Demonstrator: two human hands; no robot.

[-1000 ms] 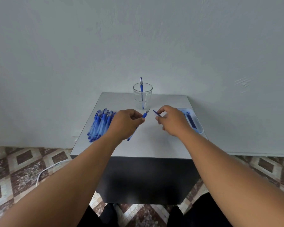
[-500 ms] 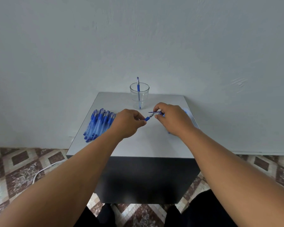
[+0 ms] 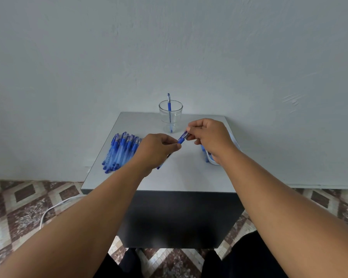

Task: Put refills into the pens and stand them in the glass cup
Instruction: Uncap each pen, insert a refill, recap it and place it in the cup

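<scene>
Gap between the hands is closing: a second ago left hand (image 3: pixel 156 150) and right hand (image 3: pixel 209 137) were holding separate pieces apart, half a second ago the pieces were meeting, now they are reading as one pen (image 3: pixel 181 138) bridging both hands. The left is gripping the barrel, whose tail is poking out below the fist toward the near side; the right is pinching the tip end. Judging from that, the refill is seated or nearly so and the tip section is going on. I cannot tell whether it is fully closed, since the fingers are covering the joint.

Glass cup (image 3: pixel 170 115) is standing at the far middle of the tabletop (image 3: pixel 189 175), just beyond the hands, with one finished pen (image 3: pixel 169 109) leaning in it. Most of the job is remaining: the pile of pens (image 3: pixel 121 151) is lying on the left side, touching nothing else.

Room:
- Path from hands to cup is short and unobstructed, and the cup mouth is mostly free.
- Refill tray (image 3: pixel 209 160) is sitting just under the right wrist, near the right edge, so a careless pull-back could nudge it off.
- Cup is close to the far edge and the wall; the drop-in should be gentle.
- Near half of the tabletop is bare.
</scene>
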